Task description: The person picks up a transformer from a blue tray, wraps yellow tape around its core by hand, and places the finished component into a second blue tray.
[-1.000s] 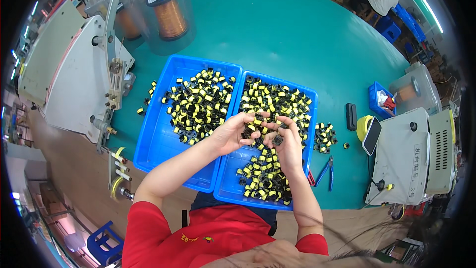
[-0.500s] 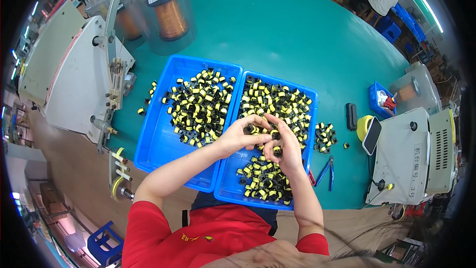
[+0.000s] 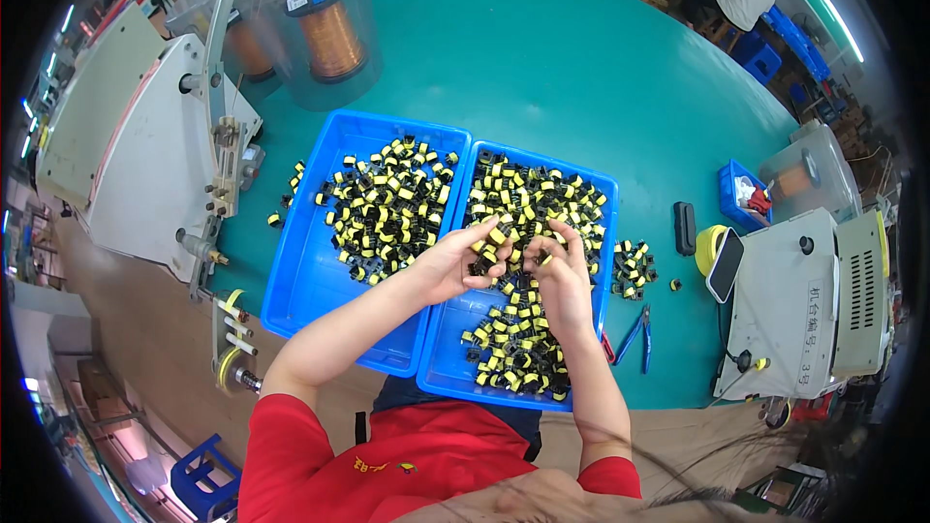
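My left hand (image 3: 453, 261) is over the right-hand blue tray (image 3: 593, 329), fingers curled round a few taped coil bobbins (image 3: 497, 233), which are small black parts with a yellow band. Facing it across a small gap, my right hand (image 3: 566, 283) has its fingers bent around another bobbin (image 3: 544, 257), partly hidden by the fingers. Beneath both hands, many loose bobbins (image 3: 528, 179) fill the far part of this tray, and more (image 3: 518, 368) lie at its near end.
Alongside on the left, a second blue tray (image 3: 291, 305) holds a pile of bobbins. Loose bobbins (image 3: 635, 266), blue-handled pliers (image 3: 635, 334) and a black case (image 3: 685, 228) lie right of the trays. Machines (image 3: 160, 155) flank the green table (image 3: 542, 48); copper wire spools (image 3: 331, 34) stand far left.
My hands were close together at one bobbin and are now apart. The left has turned, showing the bobbins in its fingers; the right has drawn slightly right.
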Available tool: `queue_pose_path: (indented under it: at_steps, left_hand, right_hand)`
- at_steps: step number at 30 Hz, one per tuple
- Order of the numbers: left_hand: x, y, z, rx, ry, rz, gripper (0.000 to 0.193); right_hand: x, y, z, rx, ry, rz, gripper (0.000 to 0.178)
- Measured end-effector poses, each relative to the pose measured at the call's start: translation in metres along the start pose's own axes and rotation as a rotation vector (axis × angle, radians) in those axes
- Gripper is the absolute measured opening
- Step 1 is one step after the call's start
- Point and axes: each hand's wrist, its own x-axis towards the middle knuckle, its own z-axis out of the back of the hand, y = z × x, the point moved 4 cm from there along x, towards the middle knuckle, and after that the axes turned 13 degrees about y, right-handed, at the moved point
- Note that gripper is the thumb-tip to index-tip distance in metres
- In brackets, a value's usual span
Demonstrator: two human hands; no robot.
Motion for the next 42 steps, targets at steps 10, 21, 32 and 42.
queue_pose_path:
  at_steps: [10,21,32,42]
  left_hand:
    - [0.0,-0.001,-0.002,-0.008,-0.02,-0.007,0.032]
    - [0.0,0.006,-0.006,0.222,0.092,0.016,0.031]
    - [-0.003,0.001,-0.008,0.208,0.031,0.019,0.031]
    - [-0.006,-0.006,-0.017,0.652,-0.101,-0.176,0.026]
  right_hand:
    - [-0.003,0.01,-0.015,-0.26,0.036,0.182,0.043]
    - [-0.008,0.01,-0.02,-0.845,0.095,0.429,0.032]
    - [-0.01,0.01,-0.022,-0.938,0.017,0.473,0.029]
    - [-0.009,0.015,-0.028,-1.264,-0.103,0.582,0.031]
